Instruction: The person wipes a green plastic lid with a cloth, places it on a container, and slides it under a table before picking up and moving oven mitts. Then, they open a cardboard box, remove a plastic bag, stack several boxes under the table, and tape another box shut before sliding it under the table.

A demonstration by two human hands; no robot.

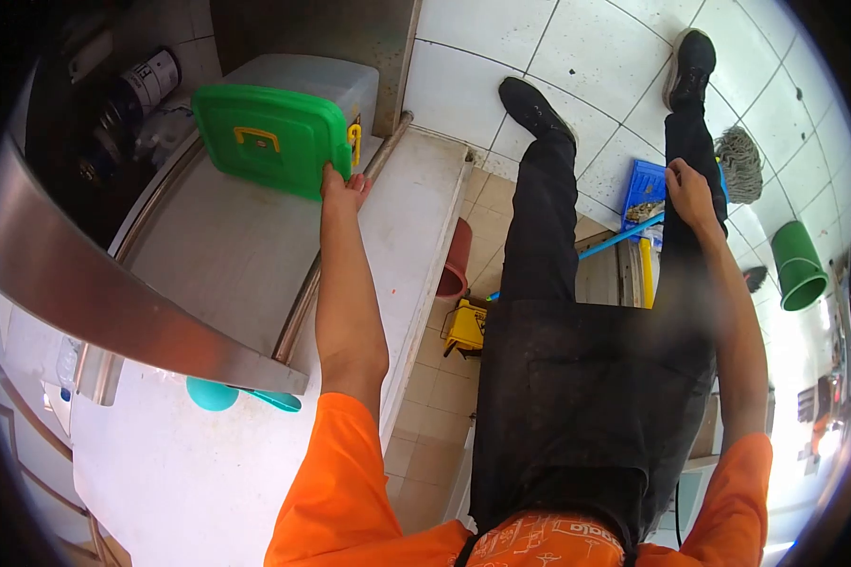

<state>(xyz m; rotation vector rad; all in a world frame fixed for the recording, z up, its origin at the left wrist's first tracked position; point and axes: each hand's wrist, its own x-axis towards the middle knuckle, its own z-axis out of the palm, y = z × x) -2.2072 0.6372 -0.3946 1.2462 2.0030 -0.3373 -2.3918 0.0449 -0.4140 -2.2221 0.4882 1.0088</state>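
A clear plastic storage box (326,76) with a green lid (265,137) and yellow latches stands on a pale shelf (227,236) at the upper left. My left hand (343,186) grips the box at the lid's near corner, thumb against the green edge and fingers beside a yellow latch (354,142). My right hand (692,196) hangs over my dark trouser leg with its fingers curled in. Nothing shows inside it. Near that hand are a blue dustpan (645,180) with debris in it and a grey mop head (740,165).
A curved metal bar (113,274) crosses the left side. On the white surface lies a teal scoop (213,394). A reddish bin (457,260) and a yellow plastic item (465,326) sit below the shelf edge. A green bucket (799,269) stands at the right.
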